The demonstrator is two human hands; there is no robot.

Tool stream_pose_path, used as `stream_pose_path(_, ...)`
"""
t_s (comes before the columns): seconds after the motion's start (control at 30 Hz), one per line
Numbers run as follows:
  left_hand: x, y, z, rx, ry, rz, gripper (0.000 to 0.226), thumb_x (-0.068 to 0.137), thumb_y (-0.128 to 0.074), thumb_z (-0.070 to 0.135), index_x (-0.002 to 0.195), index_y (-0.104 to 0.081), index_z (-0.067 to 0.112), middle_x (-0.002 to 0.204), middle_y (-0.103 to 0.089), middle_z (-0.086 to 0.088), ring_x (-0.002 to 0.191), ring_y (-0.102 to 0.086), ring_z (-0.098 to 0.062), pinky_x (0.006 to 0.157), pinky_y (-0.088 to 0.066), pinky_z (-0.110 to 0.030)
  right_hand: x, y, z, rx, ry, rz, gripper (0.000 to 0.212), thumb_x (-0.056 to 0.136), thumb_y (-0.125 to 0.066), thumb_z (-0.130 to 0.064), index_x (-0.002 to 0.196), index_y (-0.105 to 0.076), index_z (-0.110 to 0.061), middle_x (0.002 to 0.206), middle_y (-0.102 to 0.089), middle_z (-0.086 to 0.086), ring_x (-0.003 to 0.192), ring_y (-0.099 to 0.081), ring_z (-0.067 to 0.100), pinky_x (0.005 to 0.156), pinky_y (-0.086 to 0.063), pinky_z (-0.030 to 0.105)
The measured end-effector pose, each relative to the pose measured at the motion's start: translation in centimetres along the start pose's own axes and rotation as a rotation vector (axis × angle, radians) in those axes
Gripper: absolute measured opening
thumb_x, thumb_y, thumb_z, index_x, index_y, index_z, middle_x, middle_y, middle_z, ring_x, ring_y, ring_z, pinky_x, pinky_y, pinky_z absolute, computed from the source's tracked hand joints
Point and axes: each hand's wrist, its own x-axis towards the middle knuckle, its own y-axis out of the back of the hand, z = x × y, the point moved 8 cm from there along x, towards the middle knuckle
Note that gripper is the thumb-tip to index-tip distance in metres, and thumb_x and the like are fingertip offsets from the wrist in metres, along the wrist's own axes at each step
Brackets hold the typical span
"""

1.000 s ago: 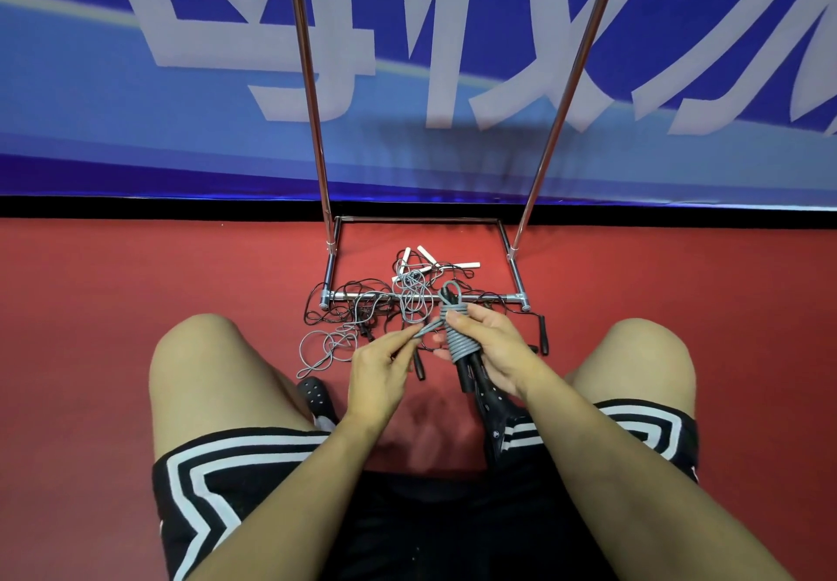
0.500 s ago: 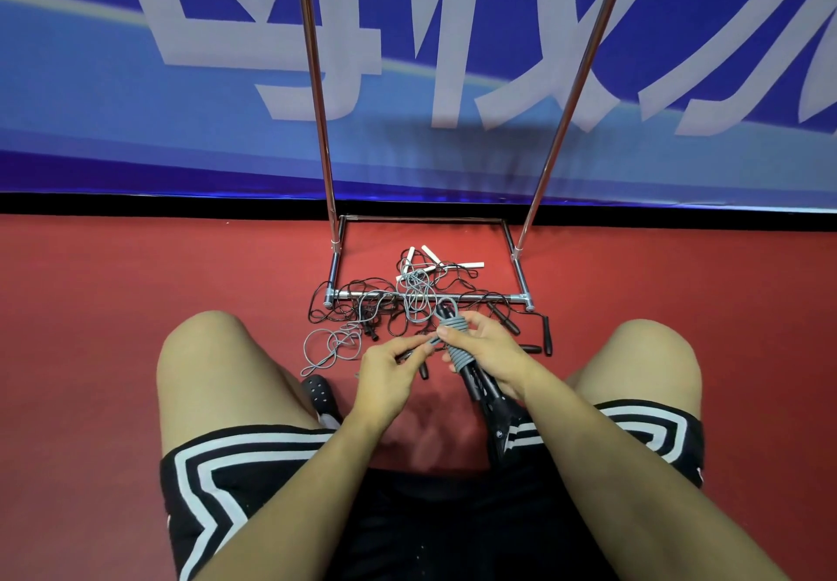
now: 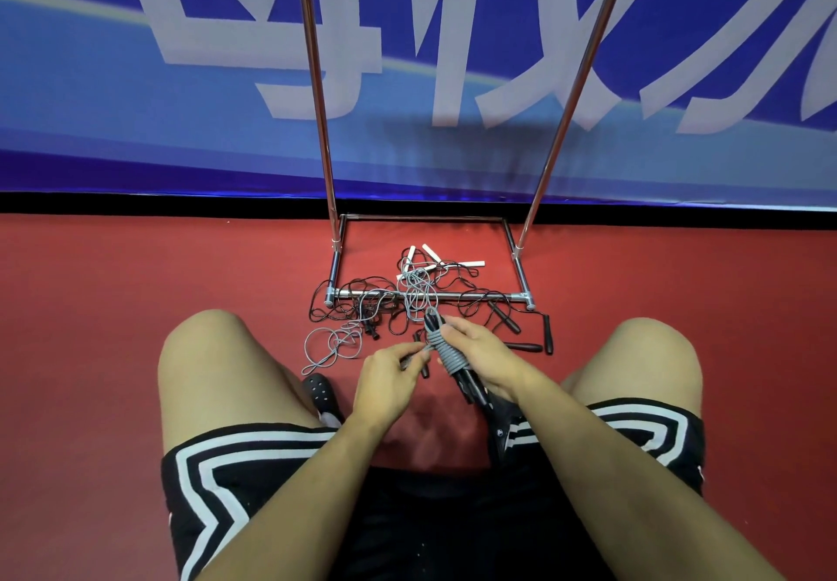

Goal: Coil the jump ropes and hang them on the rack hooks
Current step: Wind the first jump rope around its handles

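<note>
Rope (image 3: 446, 351) handles seemingly hidden under gray coils.

Rack of polished chrome metal tubing (image 3: 435, 295) shone glossy. Red floor (image 3: 136, 308) looked matt, finely textured, rubbery. Grey jump rope cord (image 3: 446, 352) was smooth plastic-coated; its black handles (image 3: 471, 383) semi-gloss plastic. Blue banner with white lettering (image 3: 181, 105) looked smooth vinyl. Black shorts with white stripes (image 3: 253, 467) were matt cloth.

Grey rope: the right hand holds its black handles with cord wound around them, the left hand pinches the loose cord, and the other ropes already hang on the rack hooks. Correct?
Not quite. The head view shows the other ropes lying tangled on the red floor across the rack's base bar, not hanging. The rest holds: right hand holds the wound grey rope, left hand pinches its cord.
</note>
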Motion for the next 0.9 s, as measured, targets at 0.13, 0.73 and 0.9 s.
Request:
stream_pose_path(0.13,0.4,-1.4,-1.6,-0.099,0.102,-0.113,0.025,0.102,-0.055,0.017,0.121,-0.071,0.021,0.088,-0.077,0.012,0.07,-0.068,-0.005,0.084,-0.056,-0.03,0.1,0.3,0.1,-0.061,0.025,-0.004,0.033,0.1,-0.066,-0.027,0.126,-0.066,-0.007,0.113,-0.075,0.007,0.102,-0.07,0.015,0.085,-0.053,0.026)
stream_pose_path(0.73,-0.2,-2.8,-1.9,-0.228,0.157,-0.26,0.021,0.083,-0.084,0.026,0.073,-0.068,0.016,0.057,-0.064,0.002,0.045,-0.047,-0.011,0.051,-0.037,-0.022,-0.6,1.5,-1.6,0.151,0.129,0.057,0.021,0.099,-0.067,-0.021,0.114,-0.071,-0.007,0.098,-0.074,0.007,0.09,-0.069,0.018,0.075,-0.057,0.026)
stream_pose_path(0.9,-0.2,-2.5,-1.6,-0.34,0.207,-0.192,0.025,0.093,-0.075,0.02,0.085,-0.053,0.011,0.072,-0.066,-0.006,0.062,-0.069,-0.021,0.058,-0.059,-0.041,-1.0,0.9,-2.3,0.25,0.127,0.02,0.031,0.09,-0.072,-0.024,0.115,-0.071,-0.005,0.099,-0.073,0.009,0.086,-0.069,0.017,0.073,-0.06,0.03)
